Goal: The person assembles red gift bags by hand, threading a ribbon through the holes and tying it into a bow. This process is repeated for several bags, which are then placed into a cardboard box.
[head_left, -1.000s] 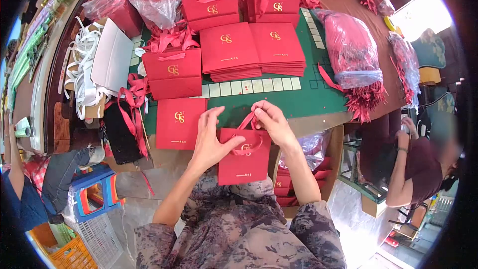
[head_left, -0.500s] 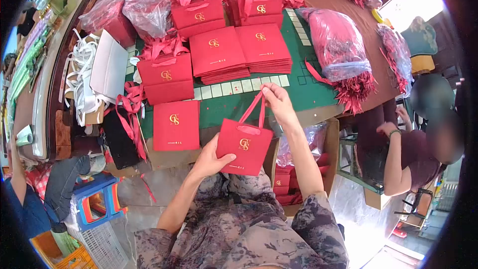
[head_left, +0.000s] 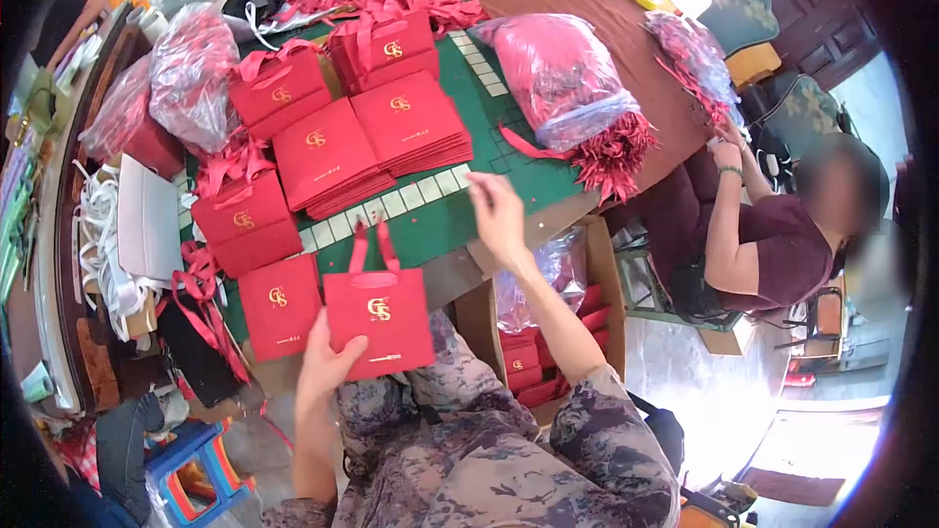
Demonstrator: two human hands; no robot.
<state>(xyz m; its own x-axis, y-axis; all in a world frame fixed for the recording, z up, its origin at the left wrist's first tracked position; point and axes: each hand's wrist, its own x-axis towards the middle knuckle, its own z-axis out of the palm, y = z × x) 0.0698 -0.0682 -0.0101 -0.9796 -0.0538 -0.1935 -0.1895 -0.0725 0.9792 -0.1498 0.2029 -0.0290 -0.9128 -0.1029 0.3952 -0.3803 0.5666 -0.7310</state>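
Note:
My left hand (head_left: 328, 360) grips a small red paper gift bag (head_left: 377, 337) by its lower left side, thumb across the front. The bag has gold lettering, and its ribbon handle (head_left: 383, 249) stands up from the top. To the right of the bag, my right hand (head_left: 499, 223) is raised near the table edge, fingers loosely parted with nothing visible in them. A flat red bag (head_left: 281, 305) lies just behind my left hand. Further back are two stacks of flat red bags (head_left: 328, 156) (head_left: 411, 122) beside folded bags with ribbons (head_left: 245, 220).
A plastic-wrapped bundle of red ribbons (head_left: 553, 68) lies on the table's right side. White cords (head_left: 103, 225) are at left. Below the table edge, an open carton (head_left: 611, 284) holds red bags. A co-worker (head_left: 753, 235) sits at right; a blue stool (head_left: 191, 469) stands lower left.
My right hand has let go of the ribbon handle and moved away from it. The view has turned, so the table appears shifted left. The co-worker's hands have come together.

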